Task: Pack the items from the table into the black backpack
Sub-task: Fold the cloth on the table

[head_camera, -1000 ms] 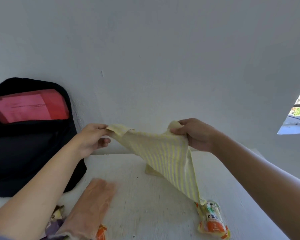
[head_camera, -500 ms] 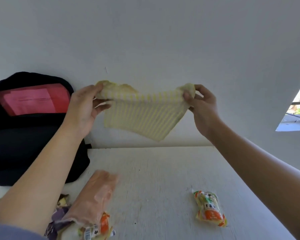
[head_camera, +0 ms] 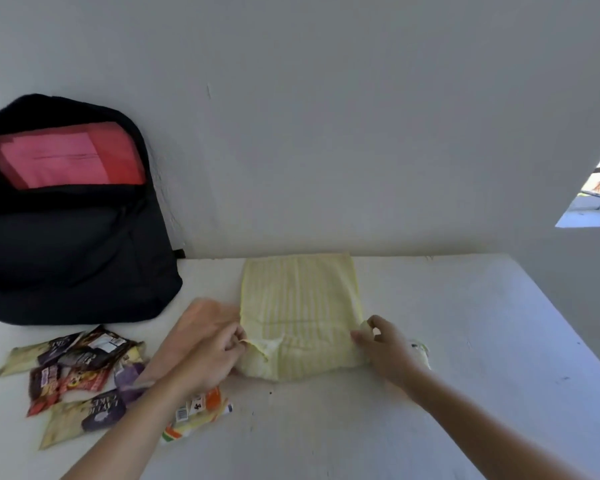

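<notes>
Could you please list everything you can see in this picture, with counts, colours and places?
backpack: 1, black, open, table's left, against the wall
folder: 1, red and pink, inside the backpack
cloth: 1, yellow striped, flat at the table's middle
snack packets: several overlapping, mixed colours, in front of the backpack
long bag: 1, clear with orange print, under the left forearm
small packet: 1, pale, mostly hidden behind the right hand
table: 1, white, under everything
wall: 1, whitish, behind the table
window opening: 1, bright, far right
left hand: 1, pinches the cloth's near left corner
right hand: 1, pinches the cloth's near right corner
</notes>
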